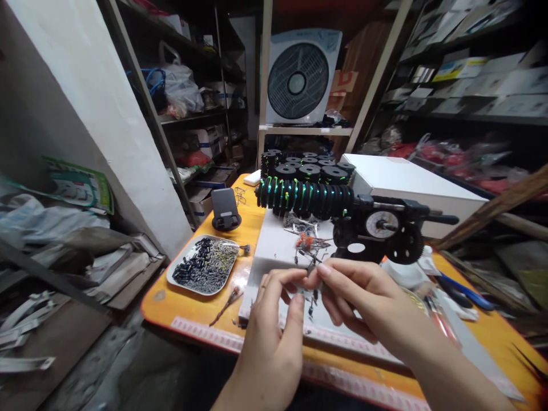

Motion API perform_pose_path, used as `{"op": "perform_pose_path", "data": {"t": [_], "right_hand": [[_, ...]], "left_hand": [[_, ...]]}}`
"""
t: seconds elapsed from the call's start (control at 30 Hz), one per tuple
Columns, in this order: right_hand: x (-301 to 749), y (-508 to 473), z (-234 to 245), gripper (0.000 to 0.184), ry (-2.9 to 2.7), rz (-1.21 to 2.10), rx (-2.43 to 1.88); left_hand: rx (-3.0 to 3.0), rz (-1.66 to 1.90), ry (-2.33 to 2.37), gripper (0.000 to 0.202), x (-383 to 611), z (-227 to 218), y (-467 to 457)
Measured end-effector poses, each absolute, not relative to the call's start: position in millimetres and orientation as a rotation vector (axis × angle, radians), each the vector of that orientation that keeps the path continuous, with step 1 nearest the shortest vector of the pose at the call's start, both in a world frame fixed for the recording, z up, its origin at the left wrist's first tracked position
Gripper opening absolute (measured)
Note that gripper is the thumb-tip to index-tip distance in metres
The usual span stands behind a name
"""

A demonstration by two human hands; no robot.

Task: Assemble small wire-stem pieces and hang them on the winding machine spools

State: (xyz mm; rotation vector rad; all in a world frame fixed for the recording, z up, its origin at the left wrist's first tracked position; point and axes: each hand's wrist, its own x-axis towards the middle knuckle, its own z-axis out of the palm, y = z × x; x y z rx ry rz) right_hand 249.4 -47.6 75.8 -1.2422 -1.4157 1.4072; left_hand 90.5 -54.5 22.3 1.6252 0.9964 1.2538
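My left hand (276, 325) and my right hand (363, 299) meet over a white board (265, 260), fingertips nearly touching. Both have their fingers curled and closed in a pinch. Whatever is between them is too small and too hidden to name. Small dark pieces (311, 308) show below and between the hands. Just beyond them lies a cluster of thin metal pieces with an orange bundle (305, 242). Behind that, a hand-cranked winding device with a dial (382, 224) carries a row of black ribbed rings (303, 197) with green and blue strands on them.
A white tray (205, 293) of small black and silver parts sits left, near a phone stand (225, 208) and an orange-tipped bundle (233, 294). Black spools (310, 169) stand at the back beside a white box (411, 177). Blue-handled pliers (466, 292) lie right.
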Motion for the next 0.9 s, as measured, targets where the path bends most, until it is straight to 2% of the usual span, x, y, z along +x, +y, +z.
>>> {"op": "perform_pose_path", "data": {"t": [0.37, 0.67, 0.9], "right_hand": [[254.5, -46.0, 69.4, 0.044, -1.390, 1.515, -1.259], [253.6, -41.3, 58.6, 0.038, -1.074, 1.761, -0.949], [244.7, -39.3, 53.4, 0.039, -1.013, 1.830, -0.914]], "left_hand": [[1.360, 1.216, 0.879, 0.020, 100.3, 24.2, -43.1], [1.282, 0.800, 0.686, 0.037, 96.0, 17.1, -57.7], [1.370, 0.895, 0.696, 0.039, 90.5, 21.3, -57.9]]}}
